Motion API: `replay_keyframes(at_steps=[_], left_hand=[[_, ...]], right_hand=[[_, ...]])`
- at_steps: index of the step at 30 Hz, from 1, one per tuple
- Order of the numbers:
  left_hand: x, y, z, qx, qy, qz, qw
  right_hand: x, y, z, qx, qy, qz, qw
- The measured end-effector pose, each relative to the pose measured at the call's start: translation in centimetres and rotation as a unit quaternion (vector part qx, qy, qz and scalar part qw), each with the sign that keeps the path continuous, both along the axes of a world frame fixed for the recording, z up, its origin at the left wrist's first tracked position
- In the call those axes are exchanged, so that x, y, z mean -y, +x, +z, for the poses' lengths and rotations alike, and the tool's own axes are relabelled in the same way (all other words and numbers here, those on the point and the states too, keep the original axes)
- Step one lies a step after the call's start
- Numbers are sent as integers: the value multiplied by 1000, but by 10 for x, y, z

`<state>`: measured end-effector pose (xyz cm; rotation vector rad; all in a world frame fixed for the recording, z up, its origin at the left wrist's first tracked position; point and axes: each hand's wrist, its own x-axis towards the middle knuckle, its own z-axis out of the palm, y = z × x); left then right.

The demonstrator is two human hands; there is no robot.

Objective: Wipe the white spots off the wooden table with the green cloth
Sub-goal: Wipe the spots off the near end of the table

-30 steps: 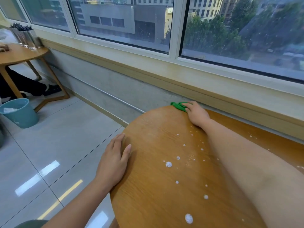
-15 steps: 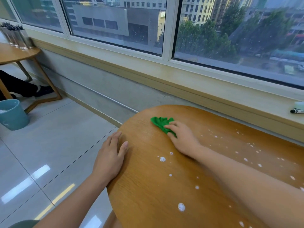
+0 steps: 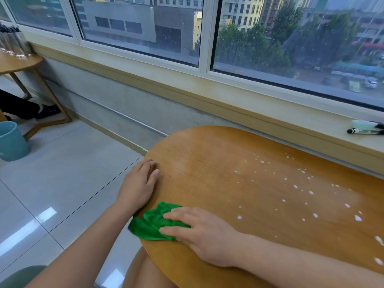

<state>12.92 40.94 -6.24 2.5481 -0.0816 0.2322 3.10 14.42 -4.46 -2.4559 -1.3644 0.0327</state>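
The wooden table (image 3: 207, 163) has a rounded left end. A crumpled green cloth (image 3: 152, 222) lies at its near left edge, partly hanging over the rim. My right hand (image 3: 199, 229) presses flat on the cloth, fingers spread over its right part. My left hand (image 3: 139, 183) rests flat on the table's left edge, just above the cloth, holding nothing. Several white spots (image 3: 295, 187) are scattered over the right half of the tabletop; the left end looks free of them.
A window sill (image 3: 270, 121) runs behind the table, with a black marker (image 3: 363, 131) on it at the right. A teal bin (image 3: 11, 141) stands on the tiled floor at the left, beside another wooden table (image 3: 16, 61) and a person's legs.
My right hand has dragged the green cloth from the table's far edge toward me to the near left edge. White spots along that path are gone. My left hand stayed put.
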Motion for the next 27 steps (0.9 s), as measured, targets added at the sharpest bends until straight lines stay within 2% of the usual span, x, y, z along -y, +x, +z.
replay_keyframes(at_steps=[2,5,8,12,18,21,23,27], left_hand=[[3,0,2,0,23,-5,1000],[9,-1,3,-11,28,-1,1000],[15,-1,2,-19,32,14,999],[25,-4,-1,-19,52,26,998],[30,-9,0,-11,81,32,996],[32,-11,1,-5,83,36,996],[32,-12,1,-2,86,36,996],[33,-12,0,1,95,35,995]], right_hand=[[14,16,2,-20,-15,-12,1000],[45,53,5,-24,-39,-111,993],[80,88,8,-19,-25,-203,979],[126,130,14,-32,-28,-332,942],[136,151,10,-64,47,-473,877],[100,131,6,-72,68,-465,880],[72,101,5,-75,69,-423,900],[26,17,14,-74,10,-306,949]])
